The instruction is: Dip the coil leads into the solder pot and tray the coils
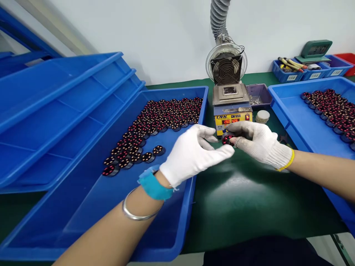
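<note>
My right hand (257, 142), in a knitted white glove with a yellow cuff, pinches a small round black part with pink-red marks (227, 138) between thumb and fingers. Close beside it is my left hand (195, 151), gloved in white, its thumb stretched out and its fingers curved apart, with nothing visible in it. Both hands are over the green table, just in front of a yellow and blue heated unit (233, 118) with a red digital display. To the left, a blue tray (177, 221) holds many similar round black parts (166, 114).
Stacked blue trays (69, 88) lean at the left. Another blue tray (294, 111) with round parts stands at the right. A round white container (262, 116) and a grey bin (259, 94) sit beside the unit. A fan (226, 70) and grey hose (219, 16) rise behind it.
</note>
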`<state>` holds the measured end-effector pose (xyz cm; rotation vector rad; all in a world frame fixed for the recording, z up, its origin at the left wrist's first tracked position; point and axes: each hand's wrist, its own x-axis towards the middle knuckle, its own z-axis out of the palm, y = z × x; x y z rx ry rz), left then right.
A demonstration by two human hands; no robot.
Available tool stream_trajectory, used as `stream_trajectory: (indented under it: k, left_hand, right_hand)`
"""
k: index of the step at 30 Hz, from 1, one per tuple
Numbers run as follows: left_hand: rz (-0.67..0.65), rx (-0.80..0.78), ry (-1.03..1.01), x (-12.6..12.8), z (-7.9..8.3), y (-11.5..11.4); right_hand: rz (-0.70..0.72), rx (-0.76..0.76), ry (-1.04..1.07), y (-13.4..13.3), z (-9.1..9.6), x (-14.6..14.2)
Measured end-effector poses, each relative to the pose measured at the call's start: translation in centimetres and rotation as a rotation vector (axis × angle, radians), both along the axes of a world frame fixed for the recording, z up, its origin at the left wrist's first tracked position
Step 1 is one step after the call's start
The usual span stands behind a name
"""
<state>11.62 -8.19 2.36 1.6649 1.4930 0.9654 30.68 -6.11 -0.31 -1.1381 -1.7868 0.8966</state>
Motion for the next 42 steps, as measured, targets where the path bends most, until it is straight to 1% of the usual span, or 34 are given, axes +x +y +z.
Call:
stream_trajectory:
  k: [3,5,9,10,12,14,15,17,19,21,22,24,26,27,30,32,33,37,38,39,41,42]
  left_hand:
    - [-0.118,-0.097,0.101,0.6,-0.6,-0.2]
    - [-0.165,-0.127,0.1,0.8,-0.7,-0.4]
    - [-0.224,-0.202,-0.127,0.3,0.1,-0.6]
    - [-0.217,-0.201,-0.193,0.1,0.2,-0.6]
    - [-0.145,-0.127,-0.279,-0.3,0.3,-0.4]
    - [-0.082,-0.063,-0.308,-0.5,0.0,-0.1]
    - [-0.088,-0.076,-0.311,-0.5,-0.2,0.0]
    - [-0.166,-0.186,-0.3,-0.3,-0.6,0.1]
    - [-0.247,-0.287,-0.27,-0.1,-0.6,-0.1]
    - [-0.314,-0.322,-0.206,0.1,-0.3,-0.5]
    - [-0.332,-0.308,-0.153,0.2,-0.1,-0.6]
    - [-0.306,-0.225,-0.018,0.3,0.2,-0.8]
    - [-0.223,-0.136,0.081,0.5,-0.1,-0.6]
    - [-0.182,-0.113,0.089,0.6,-0.3,-0.5]
    - [-0.131,-0.124,-0.028,1.2,-1.2,-0.3]
    - [-0.11,-0.119,-0.125,1.5,-1.4,-0.6]
    - [-0.118,-0.113,-0.166,1.5,-1.3,-0.8]
    - [-0.233,-0.098,-0.276,0.7,0.0,-2.1]
    - [-0.22,-0.074,-0.32,0.5,0.3,-2.2]
    - [-0.177,-0.035,-0.366,0.3,0.4,-2.2]
    - [-0.07,0.03,-0.424,0.0,0.3,-1.9]
    - [-0.04,0.034,-0.421,0.0,0.1,-1.6]
  right_hand:
    - [0.027,-0.018,-0.007,-0.4,0.2,-0.2]
    - [0.038,0.005,-0.024,-0.4,0.2,-0.2]
    - [0.017,0.02,-0.004,0.1,0.1,0.1]
    - [0.009,0.006,0.019,0.3,0.0,0.2]
    - [0.0,-0.036,0.078,0.6,0.1,0.3]
    - [0.007,-0.082,0.12,0.7,0.2,0.3]
    - [0.01,-0.098,0.127,0.7,0.3,0.2]
    - [0.008,-0.108,0.116,0.7,0.4,0.2]
    - [-0.002,-0.085,0.091,0.7,0.3,0.1]
    - [-0.011,-0.055,0.073,0.7,0.1,0.1]
    - [-0.011,-0.043,0.07,0.7,0.1,0.0]
    - [-0.012,-0.038,0.079,0.6,0.0,-0.1]
    - [-0.016,-0.044,0.091,0.5,0.1,-0.2]
    - [-0.018,-0.048,0.093,0.5,0.2,-0.3]
    - [-0.02,-0.065,0.089,0.2,0.4,-0.4]
    - [-0.013,-0.06,0.088,0.1,0.5,-0.4]
    - [-0.008,-0.053,0.088,0.1,0.5,-0.4]
    - [-0.009,-0.046,0.089,0.2,0.7,-0.3]
    - [-0.017,-0.061,0.091,0.2,0.8,-0.3]
    - [-0.026,-0.077,0.096,0.3,0.8,-0.3]
    - [-0.034,-0.103,0.116,0.4,0.9,-0.4]
    - [-0.032,-0.108,0.132,0.4,0.9,-0.4]
